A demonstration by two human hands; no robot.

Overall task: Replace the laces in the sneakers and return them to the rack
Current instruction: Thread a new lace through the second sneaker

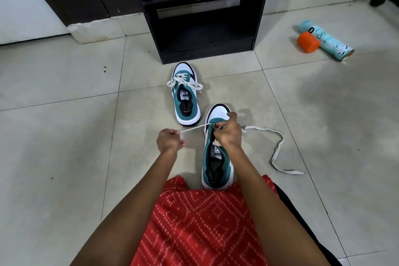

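Two sneakers, both standing on the floor (64, 136) outside the rack (203, 34), toes towards it.

1. Near sneaker (217, 157): teal and white, just in front of red patterned cloth (194, 222) at the person's lap.
2. Lace (278, 149): white, one end drawn taut to the left of the near sneaker, the other trailing loose on the floor to its right.
3. Left hand (170, 141): clenched, pinching the taut end.
4. Right hand (227, 134): over the near sneaker's forefoot, fingers curled, grasping the lace at the eyelets.
5. Far sneaker (186, 95): just before the rack's base; far lace (183, 83) threaded, ends spread to both sides.
6. Rack: black, open-fronted.
7. Can (326, 40): pale blue, lying on the floor well right of the rack, touching an orange cap (307, 42).
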